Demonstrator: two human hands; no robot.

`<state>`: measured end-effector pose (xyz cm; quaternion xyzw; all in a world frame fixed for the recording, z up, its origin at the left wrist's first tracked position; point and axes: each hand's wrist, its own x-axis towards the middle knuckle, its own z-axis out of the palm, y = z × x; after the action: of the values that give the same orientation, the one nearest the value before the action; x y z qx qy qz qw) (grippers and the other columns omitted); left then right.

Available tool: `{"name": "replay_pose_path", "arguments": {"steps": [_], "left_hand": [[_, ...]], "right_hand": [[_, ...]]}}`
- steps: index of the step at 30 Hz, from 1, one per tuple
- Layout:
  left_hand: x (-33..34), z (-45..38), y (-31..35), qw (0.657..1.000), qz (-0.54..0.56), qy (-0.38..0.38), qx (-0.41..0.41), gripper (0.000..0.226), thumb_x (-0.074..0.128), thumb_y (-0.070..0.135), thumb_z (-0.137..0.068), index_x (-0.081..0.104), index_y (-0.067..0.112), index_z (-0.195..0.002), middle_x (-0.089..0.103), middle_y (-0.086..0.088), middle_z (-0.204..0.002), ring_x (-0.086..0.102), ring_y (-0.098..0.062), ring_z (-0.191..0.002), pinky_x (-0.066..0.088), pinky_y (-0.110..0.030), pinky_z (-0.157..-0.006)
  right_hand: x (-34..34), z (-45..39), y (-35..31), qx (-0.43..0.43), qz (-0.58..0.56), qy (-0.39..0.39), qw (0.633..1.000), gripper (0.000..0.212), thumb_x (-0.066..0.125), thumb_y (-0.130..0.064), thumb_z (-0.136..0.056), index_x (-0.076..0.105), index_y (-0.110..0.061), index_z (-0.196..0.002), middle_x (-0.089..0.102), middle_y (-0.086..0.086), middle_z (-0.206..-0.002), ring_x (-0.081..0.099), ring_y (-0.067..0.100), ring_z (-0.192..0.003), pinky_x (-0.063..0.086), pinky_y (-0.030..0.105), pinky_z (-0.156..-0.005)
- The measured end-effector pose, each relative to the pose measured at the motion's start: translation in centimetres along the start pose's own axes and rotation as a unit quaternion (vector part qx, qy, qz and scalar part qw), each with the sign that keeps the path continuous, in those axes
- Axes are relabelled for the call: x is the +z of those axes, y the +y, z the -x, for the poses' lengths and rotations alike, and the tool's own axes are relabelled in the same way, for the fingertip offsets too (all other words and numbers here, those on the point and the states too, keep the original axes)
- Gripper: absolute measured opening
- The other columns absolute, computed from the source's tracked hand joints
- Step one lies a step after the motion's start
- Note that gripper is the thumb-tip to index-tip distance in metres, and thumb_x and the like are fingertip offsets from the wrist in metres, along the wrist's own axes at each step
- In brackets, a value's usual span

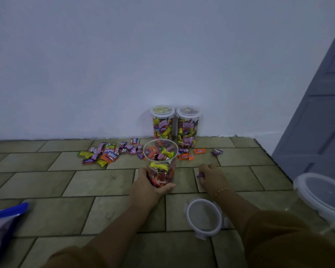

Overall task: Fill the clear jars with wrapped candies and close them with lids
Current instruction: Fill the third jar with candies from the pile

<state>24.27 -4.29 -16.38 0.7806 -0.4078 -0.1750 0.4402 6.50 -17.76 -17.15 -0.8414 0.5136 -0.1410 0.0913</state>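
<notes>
An open clear jar (161,157), partly filled with wrapped candies, stands on the tiled floor. My left hand (148,185) grips its base. To the right, my right hand (211,176) rests on the floor and pinches a purple wrapped candy (201,175). Loose wrapped candies (106,153) lie scattered behind and left of the jar, with a few more candies (198,152) on its right. Two full jars (162,124) (188,126) with lids on stand against the wall. A loose clip lid (204,217) lies on the floor below my right forearm.
A white wall runs right behind the jars. A grey door (321,105) stands at the right. Another lidded clear container (327,192) sits at the right edge. A plastic bag with a blue strip (2,219) lies at the lower left.
</notes>
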Motion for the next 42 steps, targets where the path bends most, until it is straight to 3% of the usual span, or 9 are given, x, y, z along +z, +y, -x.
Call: {"name": "replay_pose_path", "arguments": {"steps": [3,6,14,18,23,31,34,38,42], "left_hand": [[-0.4,1.0,-0.2,1.000,0.009,-0.009,0.004,0.080,0.083,0.061,-0.048,0.042,0.026,-0.107,0.060,0.007,-0.110,0.059,-0.016,-0.099,0.050,-0.032,-0.079],[-0.7,1.9,-0.3,1.000,0.009,-0.013,0.011,0.078,0.083,0.061,-0.048,0.042,0.026,-0.104,0.058,0.009,-0.105,0.057,-0.014,-0.095,0.050,-0.031,-0.078],[-1.8,3.8,-0.9,0.999,0.028,-0.019,-0.002,0.087,0.085,0.058,-0.048,0.043,0.024,-0.117,0.053,0.014,-0.108,0.051,-0.007,-0.095,0.041,-0.024,-0.078],[-2.1,4.1,-0.8,0.999,0.031,-0.033,-0.012,0.090,0.085,0.054,-0.052,0.041,0.022,-0.123,0.057,0.006,-0.122,0.052,-0.010,-0.101,0.041,-0.024,-0.081],[-2.3,4.2,-0.9,0.998,0.036,-0.046,-0.016,0.088,0.086,0.055,-0.050,0.042,0.025,-0.121,0.058,0.007,-0.121,0.053,-0.009,-0.099,0.043,-0.026,-0.081],[-2.5,4.3,-1.0,0.999,0.018,-0.046,-0.008,0.090,0.083,0.055,-0.053,0.040,0.022,-0.125,0.055,0.010,-0.117,0.050,-0.007,-0.100,0.041,-0.023,-0.081],[-2.4,4.3,-1.0,0.999,0.012,-0.040,-0.002,0.085,0.084,0.055,-0.054,0.039,0.025,-0.120,0.049,0.015,-0.105,0.047,-0.005,-0.096,0.039,-0.021,-0.078],[-2.3,4.4,-1.1,0.999,0.009,-0.034,0.010,0.077,0.083,0.057,-0.053,0.035,0.033,-0.107,0.049,0.018,-0.099,0.050,-0.004,-0.090,0.042,-0.019,-0.074],[-2.4,4.5,-1.2,0.999,0.012,-0.039,0.020,0.074,0.081,0.059,-0.053,0.038,0.032,-0.107,0.051,0.019,-0.097,0.053,-0.002,-0.088,0.039,-0.011,-0.064]], "right_hand": [[-1.4,0.5,-0.7,0.027,-0.071,-0.060,0.995,0.015,0.060,-0.010,-0.083,0.058,-0.013,-0.098,0.055,0.015,-0.109,0.056,0.031,-0.093,0.039,0.025,-0.072],[-2.7,0.7,-1.6,0.057,-0.153,-0.060,0.985,0.014,0.062,-0.005,-0.080,0.060,-0.012,-0.092,0.061,0.012,-0.093,0.052,0.020,-0.081,0.035,0.021,-0.059],[-8.6,2.0,-8.6,0.025,-0.455,0.090,0.886,0.006,0.064,-0.006,-0.083,0.060,-0.011,-0.086,0.055,-0.003,-0.071,0.048,0.010,-0.065,0.040,0.012,-0.058],[-10.9,3.0,-12.2,-0.026,-0.508,0.139,0.850,0.003,0.060,-0.010,-0.089,0.058,-0.012,-0.086,0.051,-0.006,-0.068,0.046,0.002,-0.058,0.038,0.007,-0.051],[-11.1,4.1,-14.9,-0.041,-0.563,0.148,0.812,0.005,0.054,-0.012,-0.093,0.056,-0.011,-0.097,0.051,-0.008,-0.071,0.047,-0.008,-0.052,0.038,0.006,-0.051],[-8.1,4.8,-15.3,-0.062,-0.501,0.164,0.847,0.006,0.052,-0.021,-0.093,0.054,-0.021,-0.098,0.056,-0.004,-0.080,0.050,0.004,-0.064,0.043,0.021,-0.059],[-7.6,4.9,-15.3,-0.086,-0.474,0.167,0.860,0.005,0.053,-0.020,-0.093,0.053,-0.024,-0.096,0.057,-0.003,-0.082,0.050,0.009,-0.067,0.039,0.019,-0.060],[-6.7,5.6,-15.2,-0.152,-0.385,0.216,0.884,0.003,0.051,-0.028,-0.088,0.052,-0.030,-0.089,0.049,-0.022,-0.083,0.049,0.011,-0.085,0.038,0.015,-0.072],[-5.5,5.6,-15.0,-0.200,-0.286,0.252,0.903,0.019,0.046,-0.026,-0.084,0.060,-0.013,-0.084,0.050,-0.010,-0.082,0.044,0.013,-0.086,0.032,0.017,-0.074]]}}
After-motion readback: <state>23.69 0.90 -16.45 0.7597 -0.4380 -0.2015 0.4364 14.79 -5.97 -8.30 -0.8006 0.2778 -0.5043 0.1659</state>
